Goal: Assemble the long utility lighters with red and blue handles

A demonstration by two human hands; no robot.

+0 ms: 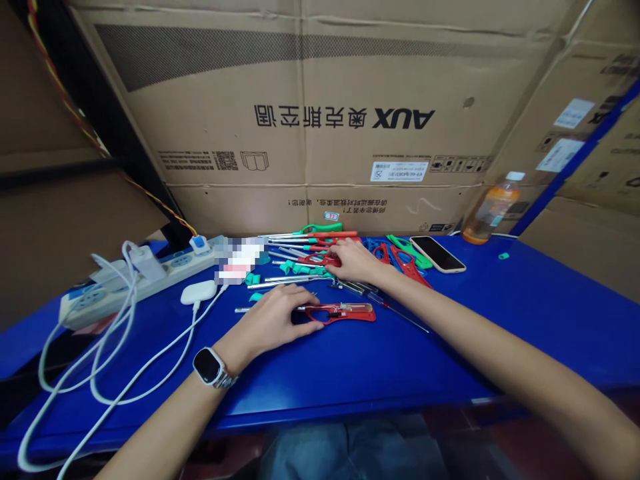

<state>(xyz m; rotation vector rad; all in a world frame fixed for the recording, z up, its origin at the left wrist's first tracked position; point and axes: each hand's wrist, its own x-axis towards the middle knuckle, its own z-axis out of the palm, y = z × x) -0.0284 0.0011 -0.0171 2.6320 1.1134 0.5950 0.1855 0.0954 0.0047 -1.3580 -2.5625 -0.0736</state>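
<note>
My left hand point(280, 313), with a watch on its wrist, is closed around the front part of an opened red long-neck lighter point(357, 312) lying on the blue table. Its metal tube pokes out to the left of my hand, and a clear fuel tank shows in the handle. My right hand point(353, 259) reaches into the pile behind, its fingers curled down beside a red lighter shell point(317, 259). What those fingertips pinch, if anything, is hidden. Around them lie metal lighter tubes point(285, 280) and small green parts point(295, 268). A thin screwdriver point(400, 315) rests under my right forearm.
Red shells point(407, 263) and a green shell point(407, 248) lie right of the pile, beside a phone point(437, 255). A bottle of orange drink point(493, 210) stands at the back right. At left are a power strip point(173, 270) and looping white cables point(135, 393). Cardboard point(310, 153) walls the back.
</note>
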